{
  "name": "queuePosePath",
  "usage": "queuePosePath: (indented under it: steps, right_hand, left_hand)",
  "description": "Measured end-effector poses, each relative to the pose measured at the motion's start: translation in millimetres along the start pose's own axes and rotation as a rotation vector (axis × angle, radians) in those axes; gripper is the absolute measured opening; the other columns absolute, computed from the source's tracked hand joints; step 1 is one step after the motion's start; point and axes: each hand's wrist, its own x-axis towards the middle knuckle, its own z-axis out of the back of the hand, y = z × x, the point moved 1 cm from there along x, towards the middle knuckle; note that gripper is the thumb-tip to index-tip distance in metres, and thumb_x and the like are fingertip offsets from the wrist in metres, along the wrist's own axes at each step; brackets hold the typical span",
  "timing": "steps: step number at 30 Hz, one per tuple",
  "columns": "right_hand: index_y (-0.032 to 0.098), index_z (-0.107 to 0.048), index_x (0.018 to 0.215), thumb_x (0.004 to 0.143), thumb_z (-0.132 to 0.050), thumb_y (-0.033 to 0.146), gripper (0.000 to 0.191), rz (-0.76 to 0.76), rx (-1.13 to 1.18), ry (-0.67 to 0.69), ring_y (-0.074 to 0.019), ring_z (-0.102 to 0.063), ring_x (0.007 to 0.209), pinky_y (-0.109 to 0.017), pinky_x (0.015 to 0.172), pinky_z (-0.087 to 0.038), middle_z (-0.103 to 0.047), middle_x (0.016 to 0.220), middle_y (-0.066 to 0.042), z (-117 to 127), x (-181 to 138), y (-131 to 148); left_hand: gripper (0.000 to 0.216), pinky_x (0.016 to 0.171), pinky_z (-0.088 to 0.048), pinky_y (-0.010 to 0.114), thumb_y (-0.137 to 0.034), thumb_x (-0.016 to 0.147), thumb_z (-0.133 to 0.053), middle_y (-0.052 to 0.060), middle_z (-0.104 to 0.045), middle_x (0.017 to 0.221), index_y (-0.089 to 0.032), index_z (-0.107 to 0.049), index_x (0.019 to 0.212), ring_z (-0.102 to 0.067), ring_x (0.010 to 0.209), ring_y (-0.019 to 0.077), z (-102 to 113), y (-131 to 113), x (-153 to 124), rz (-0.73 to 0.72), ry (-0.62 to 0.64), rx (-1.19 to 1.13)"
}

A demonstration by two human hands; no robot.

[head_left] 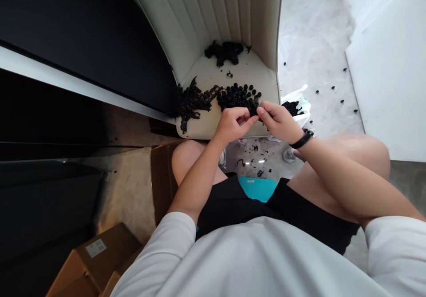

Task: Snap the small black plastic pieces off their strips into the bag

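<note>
My left hand (233, 124) and my right hand (278, 118) meet over the front edge of a cream padded chair seat (203, 130). Their thumbs and fingers pinch a small black piece (253, 110), mostly hidden by the fingers. Just beyond them lies a cluster of small black ring-like parts (234, 96), some standing apart at its right side. To the left spreads a heap of black, web-like scraps (195, 99) that look like rubber trimmings. Another black clump (224, 53) rests near the chair's backrest.
Right of the seat, a white plastic bag (301, 117) holds many black parts. Small black bits dot the grey floor (309, 39), and scraps lie between my feet. A turquoise stool (258, 188) is under me. Cardboard boxes (106, 248) stand at lower left, a dark cabinet (83, 35) at left.
</note>
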Motion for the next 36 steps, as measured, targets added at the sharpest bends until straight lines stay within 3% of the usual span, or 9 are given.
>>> queuePosePath:
  steps: [5, 9, 14, 22, 30, 36]
  right_hand:
    - [0.025, -0.038, 0.076, 0.114, -0.043, 0.067, 0.057, 0.043, 0.029, 0.095, -0.0165, -0.035, 0.065, -0.034, 0.063, -0.029, -0.037, 0.068, 0.003, -2.0, -0.6, 2.8]
    - [0.024, -0.048, 0.077, 0.114, -0.045, 0.066, 0.057, 0.047, 0.079, 0.146, -0.0165, -0.038, 0.065, -0.034, 0.064, -0.031, -0.042, 0.068, 0.002, 0.4, 1.5, 2.5]
    - [0.023, -0.044, 0.073, 0.111, -0.049, 0.072, 0.062, 0.015, 0.186, 0.167, -0.0155, -0.036, 0.065, -0.033, 0.062, -0.031, -0.041, 0.068, 0.003, 3.1, 2.5, 2.2]
    - [0.023, -0.047, 0.075, 0.106, -0.063, 0.071, 0.059, -0.146, 0.554, 0.183, -0.0138, -0.039, 0.063, -0.029, 0.058, -0.033, -0.041, 0.069, 0.004, -2.8, -1.9, -1.3]
    - [0.023, -0.05, 0.077, 0.095, -0.081, 0.068, 0.058, -0.264, 0.877, 0.162, -0.0113, -0.038, 0.06, -0.026, 0.058, -0.043, -0.042, 0.069, 0.006, -7.4, -3.7, 7.4]
    - [0.023, -0.05, 0.078, 0.092, -0.086, 0.064, 0.056, -0.306, 0.987, 0.157, -0.012, -0.042, 0.06, -0.027, 0.061, -0.05, -0.044, 0.067, 0.005, -4.5, -3.7, 10.4]
  left_hand:
    - [0.072, 0.054, -0.024, 0.029, -0.081, 0.087, -0.077, -0.005, -0.042, 0.055, -0.019, -0.054, 0.06, -0.036, 0.054, 0.0092, -4.0, 2.2, -3.0, 0.154, 0.11, -0.219]
    - [0.072, 0.051, -0.027, 0.026, -0.085, 0.084, -0.076, -0.002, -0.054, 0.055, -0.017, -0.066, 0.065, -0.043, 0.051, 0.0087, -2.1, 6.9, -0.3, 0.271, 0.221, -0.376]
    - [0.06, 0.052, -0.035, 0.024, -0.075, 0.09, -0.079, 0.0, -0.061, 0.061, -0.015, -0.076, 0.08, -0.047, 0.053, 0.0091, 6.4, 0.2, 0.1, 0.24, 0.355, -0.481]
    - [0.058, 0.069, -0.055, 0.025, -0.069, 0.097, -0.075, 0.003, -0.072, 0.072, -0.017, -0.063, 0.075, -0.071, 0.074, 0.0146, 18.0, -7.3, -2.8, 0.181, 0.461, -0.583]
    - [0.048, 0.076, -0.064, 0.03, -0.063, 0.089, -0.088, 0.007, -0.083, 0.089, -0.019, -0.073, 0.102, -0.081, 0.08, 0.0184, 18.4, -2.1, -9.6, 0.247, 0.459, -0.785]
    - [0.046, 0.08, -0.068, 0.035, -0.062, 0.086, -0.09, 0.006, -0.084, 0.094, -0.021, -0.075, 0.102, -0.083, 0.081, 0.0203, 11.7, 0.6, -9.6, 0.25, 0.393, -0.854]
